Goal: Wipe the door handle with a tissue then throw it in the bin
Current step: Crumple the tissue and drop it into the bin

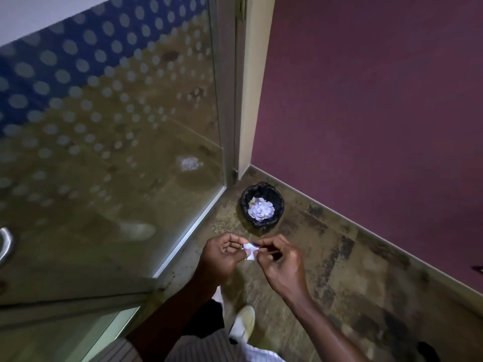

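A small white tissue [250,250] is pinched between the fingertips of my left hand [222,257] and my right hand [279,262], held in front of me above the floor. Just beyond the hands, a small round bin [262,208] with a black liner stands on the floor in the corner, with crumpled white paper inside it. The curved metal door handle [6,246] shows at the far left edge on the glass door, well away from both hands.
The glass door [117,126] with frosted dots fills the left side, its metal frame [227,100] meeting a purple wall [366,100]. Mottled brown carpet [352,270] covers the floor. My white shoe [244,321] is below the hands.
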Demonstrator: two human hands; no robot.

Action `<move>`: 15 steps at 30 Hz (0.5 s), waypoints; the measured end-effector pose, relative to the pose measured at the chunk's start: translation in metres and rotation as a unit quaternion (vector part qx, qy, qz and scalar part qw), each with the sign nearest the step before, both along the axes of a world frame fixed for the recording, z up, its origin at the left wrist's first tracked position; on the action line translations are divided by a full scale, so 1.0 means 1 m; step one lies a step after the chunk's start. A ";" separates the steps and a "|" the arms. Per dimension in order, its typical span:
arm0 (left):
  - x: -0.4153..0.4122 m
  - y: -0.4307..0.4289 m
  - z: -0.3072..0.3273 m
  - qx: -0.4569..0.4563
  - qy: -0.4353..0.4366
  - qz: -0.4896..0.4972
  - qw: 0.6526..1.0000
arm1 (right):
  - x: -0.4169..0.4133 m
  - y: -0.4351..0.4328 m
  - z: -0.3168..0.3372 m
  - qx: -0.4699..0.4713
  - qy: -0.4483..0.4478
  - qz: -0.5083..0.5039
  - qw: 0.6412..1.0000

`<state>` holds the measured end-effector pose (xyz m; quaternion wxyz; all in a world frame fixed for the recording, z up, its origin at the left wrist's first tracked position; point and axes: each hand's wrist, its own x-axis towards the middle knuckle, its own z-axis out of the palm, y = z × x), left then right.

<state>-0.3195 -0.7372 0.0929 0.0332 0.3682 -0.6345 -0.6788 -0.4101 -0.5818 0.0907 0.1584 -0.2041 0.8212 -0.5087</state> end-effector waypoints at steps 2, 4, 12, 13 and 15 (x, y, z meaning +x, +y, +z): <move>-0.013 -0.008 -0.007 -0.032 -0.010 -0.017 0.999 | -0.008 -0.007 -0.010 0.013 -0.030 -0.021 0.999; -0.028 -0.019 -0.016 -0.048 -0.023 -0.034 0.998 | -0.019 -0.014 -0.021 0.024 -0.046 -0.044 0.998; -0.098 -0.080 -0.062 -0.222 -0.074 -0.230 0.945 | -0.080 -0.060 -0.062 0.161 -0.022 -0.037 0.986; -0.107 -0.089 -0.067 -0.236 -0.080 -0.253 0.935 | -0.088 -0.067 -0.067 0.171 -0.024 -0.041 0.984; -0.124 -0.109 -0.084 -0.249 -0.104 -0.283 0.920 | -0.104 -0.080 -0.080 0.187 -0.021 -0.052 0.981</move>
